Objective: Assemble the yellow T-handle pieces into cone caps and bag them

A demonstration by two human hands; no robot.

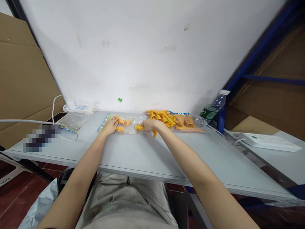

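A clear plastic bag [130,129] with a colourful printed header lies flat on the grey table. Several yellow-orange plastic pieces [119,129] with ribbed, cup-like ends are inside it. My left hand [111,126] is closed on the bag near its header, fingers over one of the pieces. At the bag's other end, my right hand [148,125] grips a yellow plastic piece [139,127], its ribbed end pointing left and a curved tip showing below the hand. Just right of this hand lies a pile of loose yellow pieces [164,118].
Beside the pile is a filled bag of orange pieces [186,122]. A plastic bottle [213,106] leans at the back right. Left are a clear bag [77,119], a white power strip [79,108] and a cable [26,121]. Another power strip [269,141] sits on the right surface.
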